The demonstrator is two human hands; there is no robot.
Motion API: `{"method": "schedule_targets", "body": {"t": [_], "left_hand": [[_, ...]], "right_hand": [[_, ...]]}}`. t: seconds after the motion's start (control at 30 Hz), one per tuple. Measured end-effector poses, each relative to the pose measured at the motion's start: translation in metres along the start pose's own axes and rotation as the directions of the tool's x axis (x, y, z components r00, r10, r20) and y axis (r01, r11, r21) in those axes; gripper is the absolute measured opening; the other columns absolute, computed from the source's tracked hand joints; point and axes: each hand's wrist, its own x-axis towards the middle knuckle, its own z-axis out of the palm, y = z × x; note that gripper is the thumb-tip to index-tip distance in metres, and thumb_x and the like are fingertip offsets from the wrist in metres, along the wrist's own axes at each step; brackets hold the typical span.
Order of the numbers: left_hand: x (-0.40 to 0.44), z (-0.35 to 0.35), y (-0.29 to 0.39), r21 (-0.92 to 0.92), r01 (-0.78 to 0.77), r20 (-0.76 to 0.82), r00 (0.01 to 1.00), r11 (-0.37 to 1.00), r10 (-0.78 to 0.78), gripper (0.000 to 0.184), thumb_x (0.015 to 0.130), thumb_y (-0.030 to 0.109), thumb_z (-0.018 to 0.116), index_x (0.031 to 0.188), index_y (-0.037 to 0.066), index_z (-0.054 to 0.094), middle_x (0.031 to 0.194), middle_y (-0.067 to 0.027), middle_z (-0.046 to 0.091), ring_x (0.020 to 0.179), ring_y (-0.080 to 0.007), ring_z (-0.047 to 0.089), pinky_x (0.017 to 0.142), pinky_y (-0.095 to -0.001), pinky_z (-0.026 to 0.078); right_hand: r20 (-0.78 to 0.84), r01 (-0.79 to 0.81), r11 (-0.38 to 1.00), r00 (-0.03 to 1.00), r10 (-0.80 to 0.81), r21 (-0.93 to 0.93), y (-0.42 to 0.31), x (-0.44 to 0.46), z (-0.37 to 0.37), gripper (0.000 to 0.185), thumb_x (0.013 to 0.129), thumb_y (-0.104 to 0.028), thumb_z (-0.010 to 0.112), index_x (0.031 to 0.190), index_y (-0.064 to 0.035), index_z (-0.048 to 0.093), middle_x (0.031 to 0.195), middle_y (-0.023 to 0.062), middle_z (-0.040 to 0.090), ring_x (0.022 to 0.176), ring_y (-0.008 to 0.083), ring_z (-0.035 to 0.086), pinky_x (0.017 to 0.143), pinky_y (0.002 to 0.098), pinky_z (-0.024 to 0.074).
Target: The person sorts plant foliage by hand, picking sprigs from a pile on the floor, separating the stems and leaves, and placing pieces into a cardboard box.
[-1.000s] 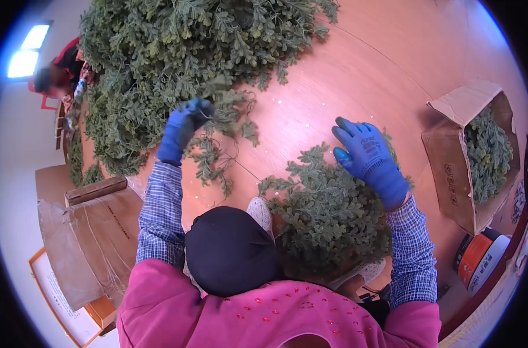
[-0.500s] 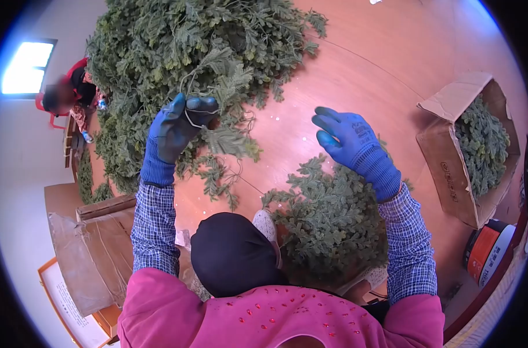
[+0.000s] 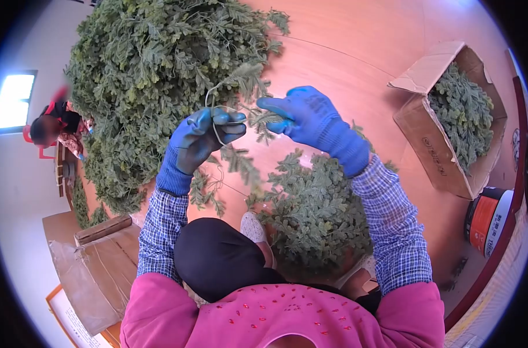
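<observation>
My left hand (image 3: 209, 136), in a blue glove, has its fingers curled round the pale stem of a green artificial sprig (image 3: 241, 162). Close beside it on the right, my right hand (image 3: 310, 119), also gloved, pinches a leafy part of the sprig. The stem makes a loop above and around my left fingers. Behind my left hand rises a large heap of green foliage (image 3: 154, 64). A smaller pile of foliage (image 3: 316, 209) lies in front of my body, below my right hand.
At the right stands an open cardboard box (image 3: 429, 145) with foliage inside, near an orange and white tub (image 3: 489, 220). Another cardboard box (image 3: 98, 278) is at the lower left. A person (image 3: 55, 124) is at the far left. My shoe (image 3: 253, 227) shows beside the small pile.
My right hand has moved left from above the small pile and closed on the sprig. My left hand lifted the sprig from beside the big heap and now holds it nearer the middle.
</observation>
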Motion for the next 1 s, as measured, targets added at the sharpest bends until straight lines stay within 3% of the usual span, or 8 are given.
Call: {"method": "schedule_targets", "body": {"t": [0.17, 0.27, 0.33, 0.4, 0.6, 0.73, 0.93, 1.0], "left_hand": [[-0.006, -0.005, -0.012, 0.14, -0.095, -0.016, 0.995, 0.986, 0.098, 0.018, 0.082, 0.017, 0.065, 0.086, 0.002, 0.057, 0.103, -0.0154, 0.063, 0.108, -0.0371, 0.059, 0.095, -0.0503, 0.047], [-0.005, 0.003, -0.017, 0.13, -0.056, -0.047, 0.997, 0.99, 0.063, 0.026, 0.08, 0.019, 0.068, 0.094, -0.001, 0.06, 0.1, -0.0156, 0.064, 0.095, -0.033, 0.064, 0.087, -0.0471, 0.05], [-0.004, 0.009, -0.02, 0.152, -0.067, 0.118, 0.992, 0.986, 0.049, 0.028, 0.08, 0.022, 0.066, 0.095, -0.001, 0.06, 0.096, -0.0159, 0.065, 0.087, -0.0313, 0.066, 0.083, -0.0444, 0.052], [-0.005, 0.015, -0.02, 0.222, 0.02, -0.021, 1.0, 0.975, -0.016, 0.03, 0.082, 0.026, 0.065, 0.092, -0.001, 0.059, 0.093, -0.0164, 0.064, 0.082, -0.0297, 0.065, 0.079, -0.0418, 0.052], [-0.004, 0.016, -0.034, 0.097, 0.031, -0.135, 0.991, 0.995, -0.018, 0.031, 0.094, 0.03, 0.05, 0.083, 0.001, 0.055, 0.077, -0.0154, 0.062, 0.067, -0.028, 0.061, 0.074, -0.0408, 0.053], [0.0, 0.024, -0.042, 0.237, 0.073, -0.383, 0.923, 0.969, 0.024, 0.032, 0.095, 0.033, 0.051, 0.078, 0.007, 0.055, 0.055, -0.0043, 0.051, 0.045, -0.0148, 0.052, 0.051, -0.0277, 0.048], [0.029, -0.029, -0.058, 0.405, 0.108, -0.819, 0.484, 0.908, 0.308, 0.029, 0.089, 0.033, 0.06, 0.078, 0.006, 0.057, 0.057, -0.0018, 0.05, 0.037, -0.0109, 0.041, 0.035, -0.0283, 0.038], [0.024, -0.035, -0.053, 0.38, 0.111, -0.718, 0.661, 0.918, 0.218, 0.032, 0.092, 0.034, 0.056, 0.075, 0.008, 0.053, 0.053, -0.0003, 0.046, 0.038, -0.0113, 0.04, 0.038, -0.0276, 0.039]], "right_hand": [[0.429, -0.391, 0.9, 0.859, 0.28, 0.195, -0.014, -0.006, -0.019, 0.06, 0.081, -0.042, 0.067, 0.134, -0.0205, 0.047, 0.105, 0.0166, 0.066, 0.102, 0.0334, 0.062, 0.084, 0.0419, 0.0494], [0.114, -0.226, 0.883, 0.974, 0.197, 0.411, -0.008, -0.018, 0.012, 0.075, 0.078, -0.046, 0.07, 0.141, -0.0187, 0.038, 0.123, 0.0186, 0.058, 0.111, 0.0343, 0.058, 0.094, 0.041, 0.0466], [0.219, -0.287, 0.82, 0.955, 0.201, 0.496, -0.013, -0.009, 0.017, 0.087, 0.074, -0.047, 0.073, 0.144, -0.0166, 0.032, 0.137, 0.0187, 0.047, 0.119, 0.0343, 0.052, 0.101, 0.0398, 0.0423], [0.103, -0.116, 0.88, 0.992, 0.077, 0.461, -0.013, -0.005, 0.031, 0.088, 0.073, -0.046, 0.074, 0.145, -0.0192, 0.031, 0.132, 0.0204, 0.051, 0.116, 0.0358, 0.055, 0.098, 0.0407, 0.0446], [0.334, -0.371, 0.711, 0.921, 0.2, 0.597, -0.022, -0.022, 0.027, 0.036, 0.081, -0.038, 0.066, 0.103, -0.0109, 0.061, 0.084, 0.0153, 0.067, 0.081, 0.0322, 0.066, 0.077, 0.0433, 0.0509], [0.364, -0.299, 0.91, 0.913, 0.185, 0.288, -0.037, -0.04, 0.028, 0.035, 0.086, -0.042, 0.055, 0.098, -0.0088, 0.06, 0.08, 0.0178, 0.065, 0.079, 0.0377, 0.064, 0.072, 0.0453, 0.0499], [0.253, -0.152, 0.978, 0.961, 0.113, 0.141, -0.079, -0.115, -0.004, 0.025, 0.082, -0.031, 0.06, 0.092, -0.0082, 0.06, 0.068, 0.0133, 0.061, 0.062, 0.0337, 0.06, 0.062, 0.0427, 0.0487], [0.404, -0.183, 0.98, 0.905, 0.137, 0.078, -0.071, -0.136, -0.006, 0.029, 0.079, -0.031, 0.063, 0.098, -0.0087, 0.061, 0.07, 0.0106, 0.061, 0.062, 0.0317, 0.059, 0.064, 0.0425, 0.0477]]}}
